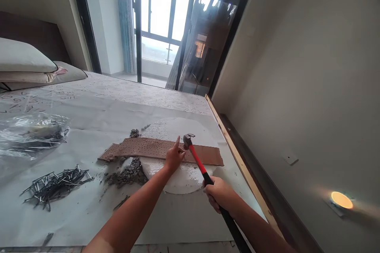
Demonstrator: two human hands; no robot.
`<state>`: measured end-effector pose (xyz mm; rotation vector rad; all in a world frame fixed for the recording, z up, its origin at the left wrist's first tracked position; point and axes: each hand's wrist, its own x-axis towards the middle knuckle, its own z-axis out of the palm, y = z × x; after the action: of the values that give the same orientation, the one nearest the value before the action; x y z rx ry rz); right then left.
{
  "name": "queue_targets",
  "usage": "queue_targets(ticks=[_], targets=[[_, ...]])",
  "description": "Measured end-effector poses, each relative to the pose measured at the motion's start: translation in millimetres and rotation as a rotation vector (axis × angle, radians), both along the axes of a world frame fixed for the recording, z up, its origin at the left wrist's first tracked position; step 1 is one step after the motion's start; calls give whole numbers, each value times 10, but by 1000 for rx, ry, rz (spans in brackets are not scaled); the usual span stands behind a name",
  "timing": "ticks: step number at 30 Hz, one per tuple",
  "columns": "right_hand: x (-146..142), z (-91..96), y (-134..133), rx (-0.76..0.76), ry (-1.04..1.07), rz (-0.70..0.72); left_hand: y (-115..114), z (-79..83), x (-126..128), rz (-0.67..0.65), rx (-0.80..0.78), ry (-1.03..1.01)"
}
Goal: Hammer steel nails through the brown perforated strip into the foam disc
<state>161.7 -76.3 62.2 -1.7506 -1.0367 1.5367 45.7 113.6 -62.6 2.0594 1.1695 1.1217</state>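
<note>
A brown board [154, 148], dotted with rows of small marks on its left and middle, lies across a round white foam slab [181, 182]. My left hand [174, 157] rests over the board, its index finger raised. Its thumb and other fingers pinch what appears to be a nail, small and partly hidden by the hammer head. My right hand [218, 193] is closed around the black grip of a claw hammer [197, 156] with a red and black handle. The hammer head is just right of my left fingertips, over the board.
A heap of nails [57, 185] lies at the left, below a clear plastic bag [32, 134]. Grey rubble [130, 174] surrounds the board's left end. A wooden edge strip [237, 154] runs along the right side, near the wall. Pillows [26, 59] sit at the far left.
</note>
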Motion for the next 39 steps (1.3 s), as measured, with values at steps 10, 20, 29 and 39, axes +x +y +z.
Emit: queue_targets(ticks=[10, 20, 29, 39], targets=[[-31, -85, 5, 5, 3, -2, -18, 1, 0, 25, -26, 97], [-15, -226, 55, 17, 37, -40, -11, -18, -15, -12, -11, 17], [-14, -161, 32, 121, 1, -72, -36, 70, -86, 74, -127, -409], [-160, -296, -294, 256, 132, -154, -109, 275, -196, 79, -144, -415]])
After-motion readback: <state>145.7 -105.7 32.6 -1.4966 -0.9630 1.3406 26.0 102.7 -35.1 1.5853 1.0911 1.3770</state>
